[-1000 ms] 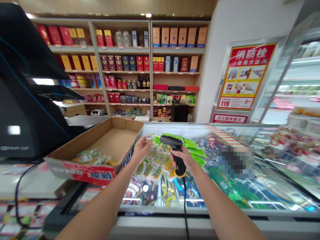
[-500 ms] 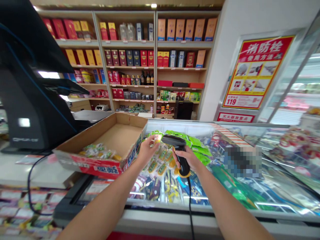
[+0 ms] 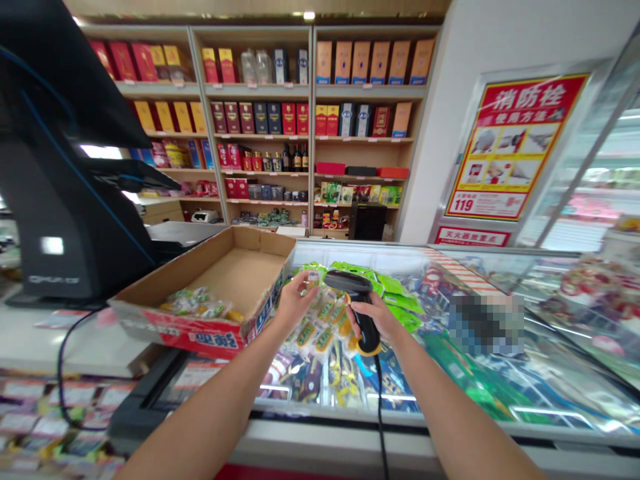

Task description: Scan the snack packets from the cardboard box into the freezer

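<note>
My right hand (image 3: 377, 316) is wrapped round the handle of a black and yellow barcode scanner (image 3: 349, 283), its head pointing left. Close in front of that head, my left hand (image 3: 295, 297) pinches a small clear-wrapped snack packet (image 3: 313, 276), its label facing the scanner. Below both hands, several yellow snack packets (image 3: 324, 339) in clear wrappers lie on the glass top of a freezer (image 3: 310, 405). Bright green bags (image 3: 395, 283) lie just behind and to the right of the scanner.
An open cardboard box (image 3: 200, 338) with several wrapped packets inside stands at the left. Behind it rises a black checkout terminal (image 3: 75, 233). The scanner's cable (image 3: 381, 413) hangs over the freezer's front edge. Shelves of boxed goods (image 3: 265, 118) line the back wall.
The bright light on the packet in my left hand has gone out, and its label now shows. Both hands stay in nearly the same place.
</note>
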Demonstrator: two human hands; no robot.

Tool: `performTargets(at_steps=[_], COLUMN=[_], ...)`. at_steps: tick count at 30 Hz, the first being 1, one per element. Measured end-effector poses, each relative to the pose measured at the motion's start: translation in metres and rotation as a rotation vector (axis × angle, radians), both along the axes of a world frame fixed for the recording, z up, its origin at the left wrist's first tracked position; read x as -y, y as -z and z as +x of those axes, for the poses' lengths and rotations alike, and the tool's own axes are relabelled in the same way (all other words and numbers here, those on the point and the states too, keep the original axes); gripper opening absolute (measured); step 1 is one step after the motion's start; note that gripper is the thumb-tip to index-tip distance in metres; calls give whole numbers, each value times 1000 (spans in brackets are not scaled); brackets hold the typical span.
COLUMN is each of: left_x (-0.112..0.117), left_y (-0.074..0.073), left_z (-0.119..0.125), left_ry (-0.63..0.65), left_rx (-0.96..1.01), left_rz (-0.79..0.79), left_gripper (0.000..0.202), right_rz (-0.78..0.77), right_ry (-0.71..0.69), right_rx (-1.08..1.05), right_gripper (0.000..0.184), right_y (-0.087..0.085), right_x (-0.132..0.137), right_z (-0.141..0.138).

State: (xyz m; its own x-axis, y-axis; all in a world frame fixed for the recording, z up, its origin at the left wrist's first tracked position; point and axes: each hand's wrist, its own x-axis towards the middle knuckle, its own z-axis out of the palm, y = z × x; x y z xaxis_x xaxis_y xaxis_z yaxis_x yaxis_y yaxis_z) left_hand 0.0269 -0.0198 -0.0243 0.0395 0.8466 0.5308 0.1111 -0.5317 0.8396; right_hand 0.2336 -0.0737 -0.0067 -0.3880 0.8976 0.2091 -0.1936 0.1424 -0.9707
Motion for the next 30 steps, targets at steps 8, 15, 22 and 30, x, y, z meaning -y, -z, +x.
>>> performTargets(at_steps=[8,15,22,30], left_x=[-6,-22,3,4], left_y=[-3,6,-10,-105], left_z=[-14,-22,-14,-79], left_ry=[-308,-417,-427,-386], left_rx=[-42,-226,-312,-777], left_rz=[40,112,281,-1], left_gripper=[42,41,38,9], right_rz=[11,5,-4,-20], right_ry=[38,38,38,62], right_rx=[-25,-30,-31,-74], right_gripper=[30,31,31,30], right_y=[7,7,4,3], right_x=[-5,-6,-3,-5], right_z=[-1,0,1,2])
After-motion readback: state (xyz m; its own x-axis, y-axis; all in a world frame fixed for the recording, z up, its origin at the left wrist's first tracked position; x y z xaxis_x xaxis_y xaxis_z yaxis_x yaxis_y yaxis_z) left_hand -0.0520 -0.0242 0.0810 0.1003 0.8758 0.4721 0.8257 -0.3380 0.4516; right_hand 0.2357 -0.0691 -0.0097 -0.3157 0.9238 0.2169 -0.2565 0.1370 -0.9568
